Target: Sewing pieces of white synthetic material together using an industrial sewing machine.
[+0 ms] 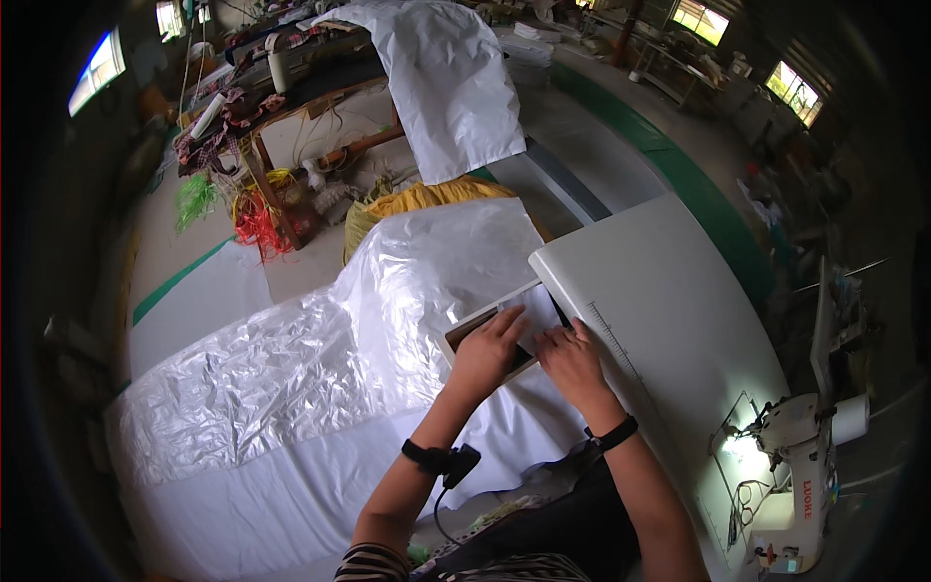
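A small open drawer or shallow box (455, 339) juts out at the left edge of the white sewing table (640, 262). Inside it lies a smooth white piece (529, 312), paper or cloth, I cannot tell which. My left hand (485, 351) reaches over the drawer, its fingers close together and closed on the left side of the white piece. Opposite, my right hand (572, 367) has bent fingers at the piece's near right edge, beside the tabletop. The fingertips are partly hidden. Each wrist wears a black band (615, 434); the left one carries a small device (461, 467).
Crinkled clear plastic and white sheeting (252, 398) spread out at the left. The sewing machine (790, 466), lamp lit, stands at the lower right with scissors (745, 500) beside it. Beyond are a yellow sack (436, 197), a white sheet (451, 87) and a cluttered bench (320, 92).
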`<act>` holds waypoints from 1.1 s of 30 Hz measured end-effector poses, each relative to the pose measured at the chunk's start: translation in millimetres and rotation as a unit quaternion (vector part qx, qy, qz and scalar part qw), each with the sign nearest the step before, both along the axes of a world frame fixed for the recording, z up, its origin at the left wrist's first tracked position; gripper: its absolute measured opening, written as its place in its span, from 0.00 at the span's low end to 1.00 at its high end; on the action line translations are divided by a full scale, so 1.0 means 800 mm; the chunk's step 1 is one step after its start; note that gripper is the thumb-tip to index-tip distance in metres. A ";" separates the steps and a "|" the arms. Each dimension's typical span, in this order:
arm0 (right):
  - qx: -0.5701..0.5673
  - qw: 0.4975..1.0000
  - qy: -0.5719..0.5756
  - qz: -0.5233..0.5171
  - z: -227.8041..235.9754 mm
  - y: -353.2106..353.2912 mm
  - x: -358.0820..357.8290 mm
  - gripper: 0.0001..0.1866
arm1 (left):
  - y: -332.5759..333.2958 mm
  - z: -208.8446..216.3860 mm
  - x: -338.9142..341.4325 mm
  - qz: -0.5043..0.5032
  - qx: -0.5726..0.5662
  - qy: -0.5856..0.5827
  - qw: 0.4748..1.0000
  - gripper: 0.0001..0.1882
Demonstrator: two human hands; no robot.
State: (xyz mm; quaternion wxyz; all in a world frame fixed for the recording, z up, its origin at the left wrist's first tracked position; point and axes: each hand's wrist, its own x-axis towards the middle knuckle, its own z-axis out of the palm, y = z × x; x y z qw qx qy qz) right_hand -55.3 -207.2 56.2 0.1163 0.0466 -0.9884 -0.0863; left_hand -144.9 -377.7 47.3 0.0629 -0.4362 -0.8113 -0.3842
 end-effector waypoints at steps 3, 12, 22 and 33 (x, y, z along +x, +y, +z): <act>-0.034 0.999 -0.013 -0.018 0.014 -0.005 0.009 0.10 | 0.037 -0.011 -0.012 0.001 -0.021 0.114 0.993 0.23; -0.181 0.979 0.082 -0.039 0.070 0.040 0.113 0.12 | 0.065 -0.040 -0.024 -0.023 -0.149 0.174 0.973 0.19; -0.239 0.955 0.110 -0.134 0.057 0.070 0.222 0.12 | 0.102 -0.025 -0.036 -0.077 -0.244 0.232 0.938 0.24; -0.232 0.926 0.126 -0.269 0.052 0.087 0.360 0.21 | -0.068 -0.044 0.072 0.183 0.290 -0.428 0.836 0.40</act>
